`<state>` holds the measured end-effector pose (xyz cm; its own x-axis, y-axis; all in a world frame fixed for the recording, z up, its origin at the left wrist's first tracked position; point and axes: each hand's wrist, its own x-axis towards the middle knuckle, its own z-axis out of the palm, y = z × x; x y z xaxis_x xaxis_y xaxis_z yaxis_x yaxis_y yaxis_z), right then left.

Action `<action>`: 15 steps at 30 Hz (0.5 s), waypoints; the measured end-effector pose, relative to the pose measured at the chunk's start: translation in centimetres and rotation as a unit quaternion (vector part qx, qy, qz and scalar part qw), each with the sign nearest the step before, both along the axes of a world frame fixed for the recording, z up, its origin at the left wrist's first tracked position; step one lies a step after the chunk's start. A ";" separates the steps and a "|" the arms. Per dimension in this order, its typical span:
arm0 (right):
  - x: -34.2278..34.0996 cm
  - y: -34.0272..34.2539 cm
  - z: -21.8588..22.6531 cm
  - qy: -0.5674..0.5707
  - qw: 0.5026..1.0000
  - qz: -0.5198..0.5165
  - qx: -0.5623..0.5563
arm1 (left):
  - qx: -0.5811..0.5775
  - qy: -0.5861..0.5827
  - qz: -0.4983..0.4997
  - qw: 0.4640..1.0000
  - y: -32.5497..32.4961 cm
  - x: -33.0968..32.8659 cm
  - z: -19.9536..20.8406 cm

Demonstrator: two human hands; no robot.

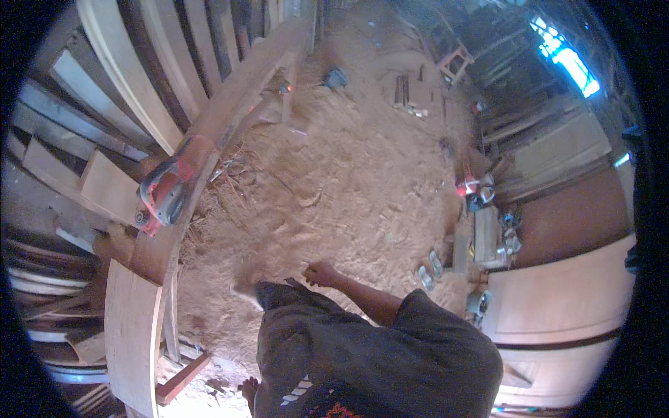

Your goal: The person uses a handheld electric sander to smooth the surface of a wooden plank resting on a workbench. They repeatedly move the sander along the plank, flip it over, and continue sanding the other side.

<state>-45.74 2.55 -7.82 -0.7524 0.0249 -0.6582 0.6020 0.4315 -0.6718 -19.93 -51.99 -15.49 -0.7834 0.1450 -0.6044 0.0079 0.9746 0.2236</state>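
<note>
My right hand (318, 274) is in front of my dark shirt, above the dusty floor, with its fingers curled in. A small dark edge shows beside it, and I cannot make out whether the fingers hold anything. Lower down, my left hand (248, 388) shows only in part beside the shirt; its fingers are too dark and small to read. To the left, a red and grey electric hand planer (167, 191) rests on a long wooden bench (155, 254), apart from both hands. A pale board (131, 334) lies at the bench's near end.
Wood dust and shavings cover the floor (334, 188). Long planks (122, 70) stand along the left. Cables (240, 167) lie loose by the bench. On the right are sandals (430, 269), a red tool (468, 187) and large wooden panels (564, 292). A small wooden frame (455, 64) stands farther off.
</note>
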 end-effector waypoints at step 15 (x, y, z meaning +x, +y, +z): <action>-20.0 -9.6 11.2 0.114 0.966 0.229 -0.032 | 0.412 0.085 0.902 0.094 18.5 5.6 -1.8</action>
<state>-65.77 -7.03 3.37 -0.8010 -0.3804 -0.4623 0.1903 0.5704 -0.7990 -14.33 -33.44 -17.25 0.0291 -0.3747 -0.9267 0.0676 -0.9242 0.3758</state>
